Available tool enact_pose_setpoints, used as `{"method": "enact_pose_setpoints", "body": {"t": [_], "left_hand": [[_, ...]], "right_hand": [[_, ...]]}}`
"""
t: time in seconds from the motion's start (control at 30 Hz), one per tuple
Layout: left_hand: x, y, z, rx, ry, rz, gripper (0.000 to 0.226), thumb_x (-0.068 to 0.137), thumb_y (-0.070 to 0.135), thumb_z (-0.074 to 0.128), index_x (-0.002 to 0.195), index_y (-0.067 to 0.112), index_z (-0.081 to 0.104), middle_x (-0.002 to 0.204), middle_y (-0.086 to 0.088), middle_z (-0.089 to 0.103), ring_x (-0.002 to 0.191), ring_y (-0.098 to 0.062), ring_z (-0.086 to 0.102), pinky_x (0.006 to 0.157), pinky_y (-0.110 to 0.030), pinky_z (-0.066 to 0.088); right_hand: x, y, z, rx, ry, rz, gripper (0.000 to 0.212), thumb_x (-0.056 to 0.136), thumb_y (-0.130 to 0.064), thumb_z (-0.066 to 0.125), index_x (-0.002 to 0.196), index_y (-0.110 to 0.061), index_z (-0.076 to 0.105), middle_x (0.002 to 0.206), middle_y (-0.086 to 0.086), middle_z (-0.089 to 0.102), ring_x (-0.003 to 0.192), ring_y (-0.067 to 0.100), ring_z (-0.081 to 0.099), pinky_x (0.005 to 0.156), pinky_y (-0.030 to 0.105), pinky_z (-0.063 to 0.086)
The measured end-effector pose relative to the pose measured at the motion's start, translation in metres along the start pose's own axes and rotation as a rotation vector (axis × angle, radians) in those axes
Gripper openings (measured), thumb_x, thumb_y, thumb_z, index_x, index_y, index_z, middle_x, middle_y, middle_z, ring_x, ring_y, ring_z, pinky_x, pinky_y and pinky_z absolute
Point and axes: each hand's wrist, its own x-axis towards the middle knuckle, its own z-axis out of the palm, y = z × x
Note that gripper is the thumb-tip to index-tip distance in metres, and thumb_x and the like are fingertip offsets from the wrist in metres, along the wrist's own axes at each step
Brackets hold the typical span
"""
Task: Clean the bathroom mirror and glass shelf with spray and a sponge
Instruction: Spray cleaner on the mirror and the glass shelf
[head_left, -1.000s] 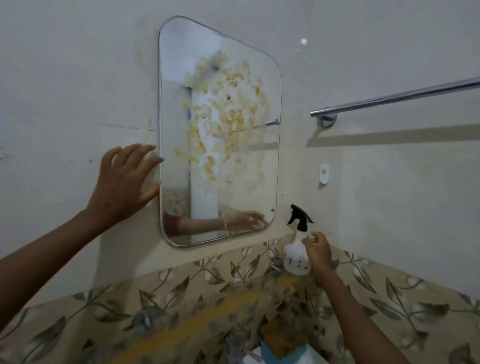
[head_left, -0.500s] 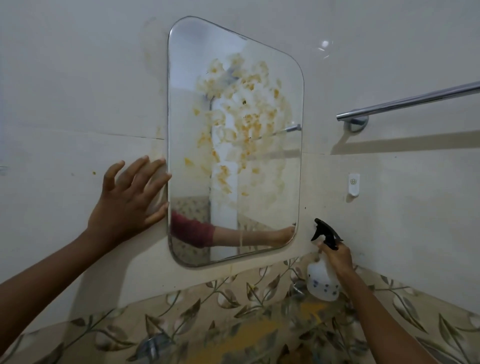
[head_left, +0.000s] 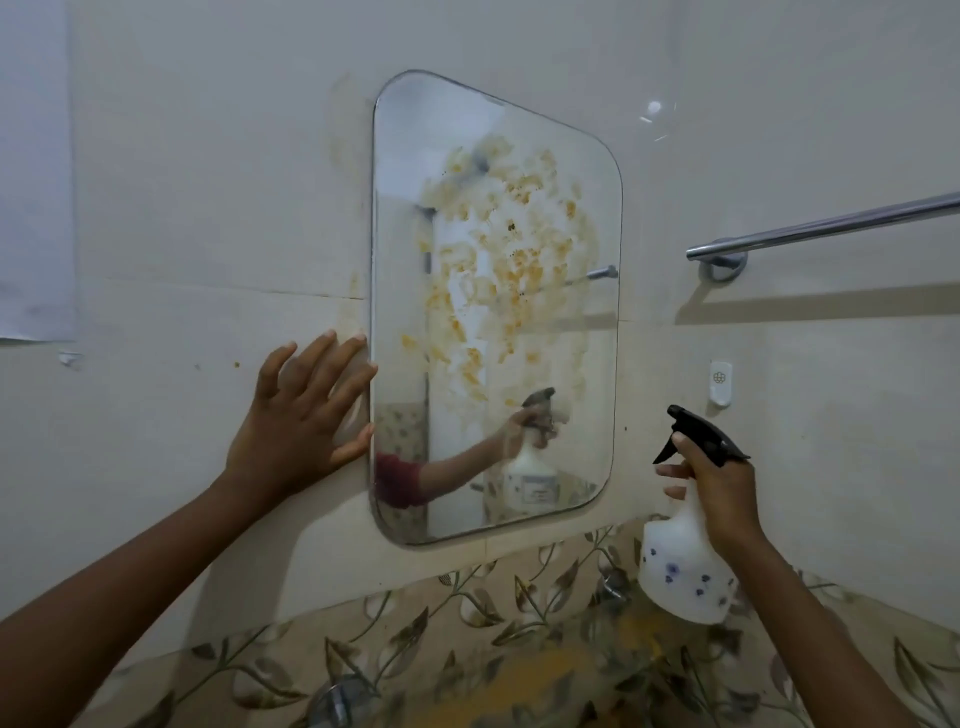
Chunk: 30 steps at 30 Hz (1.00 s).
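Observation:
A rounded rectangular mirror (head_left: 545, 218) hangs on the pale tiled wall, smeared with yellow-orange stains over its middle. My left hand (head_left: 298, 415) lies flat on the wall, fingers spread, fingertips touching the mirror's left edge. My right hand (head_left: 719, 493) grips the neck of a white spray bottle (head_left: 680, 566) with a black trigger head, held in the air to the lower right of the mirror, nozzle pointing left toward the glass. The glass shelf (head_left: 519, 675) along the bottom carries a yellow smear. No sponge is in view.
A chrome towel bar (head_left: 831, 226) runs along the wall at the right. A small white wall hook (head_left: 721, 382) sits below it. Leaf-patterned tiles (head_left: 415, 623) run under the mirror. A metal shelf bracket (head_left: 337, 701) shows at the bottom.
My right hand has lifted the spray bottle off the shelf and raised it beside the mirror's lower right corner. My left hand stays pressed on the wall. The view has tilted upward.

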Motion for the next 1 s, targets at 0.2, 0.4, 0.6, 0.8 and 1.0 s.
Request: {"method": "enact_pose_setpoints", "body": {"t": [0.2,0.4,0.6,0.8,1.0], "left_hand": [[-0.001,0.000,0.004,-0.048,0.010,0.003,0.062,0.087,0.054,0.039,0.133,0.013,0.045,0.146,-0.012,0.041,0.135,-0.033,0.035,0.109,-0.049,0.022],[-0.002,-0.002,0.009,-0.113,0.059,0.013,0.063,0.084,0.054,0.046,0.132,0.013,0.047,0.145,-0.011,0.043,0.134,-0.032,0.038,0.107,-0.049,0.028],[-0.003,0.000,0.013,-0.161,0.119,0.028,0.064,0.083,0.053,0.047,0.132,0.013,0.046,0.145,-0.012,0.043,0.134,-0.031,0.036,0.106,-0.050,0.028],[-0.002,0.000,0.017,-0.207,0.146,0.030,0.064,0.079,0.052,0.052,0.130,0.013,0.051,0.143,-0.011,0.046,0.134,-0.030,0.034,0.105,-0.048,0.029],[-0.002,-0.001,0.018,-0.214,0.155,0.028,0.064,0.081,0.052,0.048,0.132,0.014,0.046,0.143,-0.011,0.046,0.134,-0.030,0.034,0.104,-0.049,0.030]], "right_hand": [[-0.035,-0.039,0.014,0.252,-0.144,0.058,0.050,0.066,-0.032,0.077,0.110,-0.013,0.062,0.104,0.013,0.067,0.069,0.023,0.073,0.054,0.032,0.060],[-0.064,-0.064,0.042,0.322,-0.325,0.080,0.080,0.039,-0.033,0.089,0.111,-0.010,0.062,0.103,0.020,0.071,0.092,0.035,0.069,0.070,0.036,0.060],[-0.064,-0.103,0.075,0.307,-0.383,0.049,0.029,0.082,0.009,0.053,0.109,-0.001,0.062,0.096,0.023,0.071,0.091,0.039,0.068,0.080,0.039,0.057],[-0.039,-0.152,0.102,0.165,-0.322,-0.082,0.022,0.086,-0.002,0.056,0.107,0.001,0.063,0.086,0.011,0.073,0.076,0.020,0.072,0.075,0.030,0.057],[-0.021,-0.188,0.103,0.165,-0.194,-0.250,0.010,0.088,0.000,0.054,0.087,-0.005,0.062,0.064,0.006,0.066,0.050,0.014,0.065,0.052,0.020,0.052]]}}
